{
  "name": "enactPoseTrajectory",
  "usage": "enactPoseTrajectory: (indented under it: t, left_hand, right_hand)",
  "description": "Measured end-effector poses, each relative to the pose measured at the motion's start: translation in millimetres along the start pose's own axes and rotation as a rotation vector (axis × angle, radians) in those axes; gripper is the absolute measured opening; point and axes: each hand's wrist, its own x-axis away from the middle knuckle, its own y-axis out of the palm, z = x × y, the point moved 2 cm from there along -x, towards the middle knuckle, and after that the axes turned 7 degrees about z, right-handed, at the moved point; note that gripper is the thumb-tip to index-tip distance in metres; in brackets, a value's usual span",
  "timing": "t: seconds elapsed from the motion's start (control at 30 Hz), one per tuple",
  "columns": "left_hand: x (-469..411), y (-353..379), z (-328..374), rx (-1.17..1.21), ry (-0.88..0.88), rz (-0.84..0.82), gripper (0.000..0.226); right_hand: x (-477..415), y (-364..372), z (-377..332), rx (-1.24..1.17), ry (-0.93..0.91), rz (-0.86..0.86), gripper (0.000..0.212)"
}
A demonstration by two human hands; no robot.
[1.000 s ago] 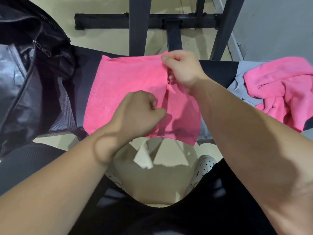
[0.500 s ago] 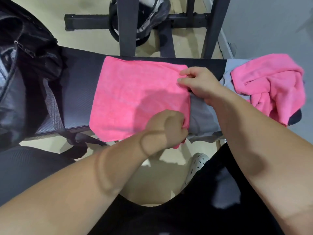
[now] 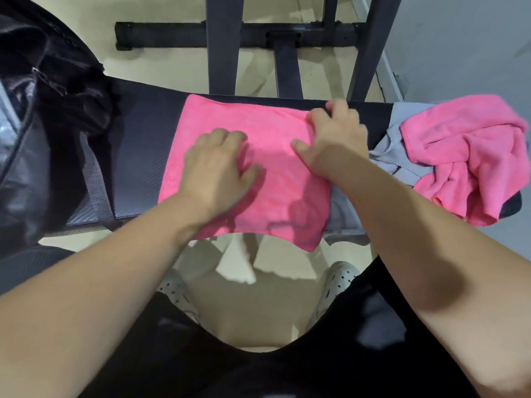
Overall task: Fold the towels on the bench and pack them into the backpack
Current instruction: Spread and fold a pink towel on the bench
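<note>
Folded pink towel [image 3: 267, 179]: lies flat across the middle of the bench [image 3: 138, 156], reaching from the far edge to the near edge; its near right corner hangs over the near edge
Left hand [image 3: 215, 168]: palm down on the left half of the folded pink towel, fingers together and slightly bent, pressing the cloth onto the bench; grips nothing
Right hand [image 3: 334, 139]: on the towel's far right corner, fingers spread with the tips at the far edge, thumb stretched out leftwards over the cloth; pressing, not pinching
Hands, relation: apart, with a strip of bare pink cloth between them
Grey towel [image 3: 399, 130]: spread at the right end of the bench; one part shows from under the right edge of the folded pink towel
Crumpled pink towel [image 3: 465, 156]: unfolded, heaped on the grey towel at the right end, drooping over the near edge
Backpack [image 3: 43, 116]: black, at the left end of the bench, well apart from the folded towel; whether its zip is open, cannot tell
Strap [image 3: 94, 179]: grey webbing, runs from the backpack across the bench to the near edge
Under the bench: dark metal frame [image 3: 224, 41] on a pale floor [image 3: 178, 67]; white perforated shoes [image 3: 342, 278] below the near edge
</note>
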Motion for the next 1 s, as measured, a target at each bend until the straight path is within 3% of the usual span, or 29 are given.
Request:
enactPoseTrajectory:
  t: [0.1,0.23,0.43,0.6,0.77,0.9,1.0]
  left_hand:
    - [-7.1,8.0,-25.1,-0.174,-0.047,-0.175,0.083]
    - [-9.6,18.5,-44.0,-0.211,-0.084,-0.299,0.095]
    - [-23.4,13.8,-68.7,-0.199,-0.17,-0.275,0.108]
    - [-28.7,10.3,-71.2,-0.277,-0.162,-0.278,0.101]
    - [-51.2,-4.8,-70.8,-0.332,-0.071,-0.113,0.065]
    - [-70.2,2.2,-72.7,-0.406,-0.063,-0.21,0.064]
    - [-80.7,-1.1,-72.6,-0.387,-0.109,-0.168,0.053]
  right_hand:
    - [5.0,12.5,-24.5,0.118,-0.127,-0.115,0.076]
    - [12.5,38.0,-36.4,0.154,-0.125,-0.342,0.093]
    - [5.3,40.3,-35.0,0.176,-0.226,-0.299,0.101]
    - [-4.1,40.8,-33.1,0.149,-0.224,-0.309,0.086]
    - [-29.9,35.0,-24.0,0.076,-0.129,-0.059,0.056]
    - [-50.4,32.5,-18.9,0.12,-0.135,-0.145,0.056]
    - [-56.7,24.0,-22.1,0.172,-0.134,-0.113,0.046]
